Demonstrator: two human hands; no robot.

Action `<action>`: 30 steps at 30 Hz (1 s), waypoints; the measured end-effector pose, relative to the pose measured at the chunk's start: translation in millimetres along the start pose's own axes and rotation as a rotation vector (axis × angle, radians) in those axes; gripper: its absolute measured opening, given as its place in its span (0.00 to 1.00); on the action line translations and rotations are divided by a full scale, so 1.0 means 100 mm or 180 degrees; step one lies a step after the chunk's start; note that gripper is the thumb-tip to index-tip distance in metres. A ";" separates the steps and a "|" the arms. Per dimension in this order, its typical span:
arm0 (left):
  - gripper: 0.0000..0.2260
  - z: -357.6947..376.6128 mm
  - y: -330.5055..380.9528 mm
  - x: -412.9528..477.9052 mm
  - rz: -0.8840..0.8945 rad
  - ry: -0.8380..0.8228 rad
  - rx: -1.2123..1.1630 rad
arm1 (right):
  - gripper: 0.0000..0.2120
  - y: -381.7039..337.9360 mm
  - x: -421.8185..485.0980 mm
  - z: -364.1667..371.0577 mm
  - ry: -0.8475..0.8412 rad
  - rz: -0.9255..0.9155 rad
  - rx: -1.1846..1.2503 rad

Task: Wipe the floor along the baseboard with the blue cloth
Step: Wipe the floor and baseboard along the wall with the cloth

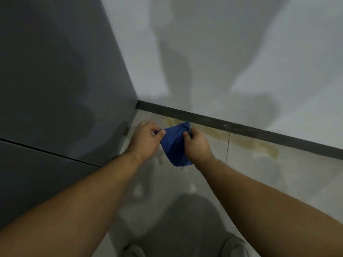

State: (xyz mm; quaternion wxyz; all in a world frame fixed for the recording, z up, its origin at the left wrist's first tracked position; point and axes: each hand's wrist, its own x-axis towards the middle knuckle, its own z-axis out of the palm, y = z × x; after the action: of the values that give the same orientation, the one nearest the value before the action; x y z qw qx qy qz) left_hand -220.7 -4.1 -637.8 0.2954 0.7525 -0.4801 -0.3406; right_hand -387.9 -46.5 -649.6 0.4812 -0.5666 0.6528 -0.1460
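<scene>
Above the near floor (250, 182), the left hand (146, 138) and right hand (196, 143) each pinch a side of the blue cloth (175, 145), apparently to fold it before wiping the yellowish stain (256, 145) beside the far baseboard (241, 129).

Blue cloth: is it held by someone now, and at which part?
Yes. Both hands hold the blue cloth above the floor: the left hand pinches its left upper edge, the right hand has its grip on the right edge.
</scene>
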 end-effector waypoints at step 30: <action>0.27 0.88 -1.96 0.75 -0.0939 0.0126 -0.0399 | 0.29 1.31 1.60 1.23 0.0489 -0.0507 -0.0975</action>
State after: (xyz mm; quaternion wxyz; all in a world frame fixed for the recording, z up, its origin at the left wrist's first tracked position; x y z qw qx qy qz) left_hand -166.0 -12.2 -858.3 0.2980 0.8015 -0.3362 -0.3946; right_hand -352.3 -102.7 -880.8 0.3250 -0.6703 0.6553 -0.1254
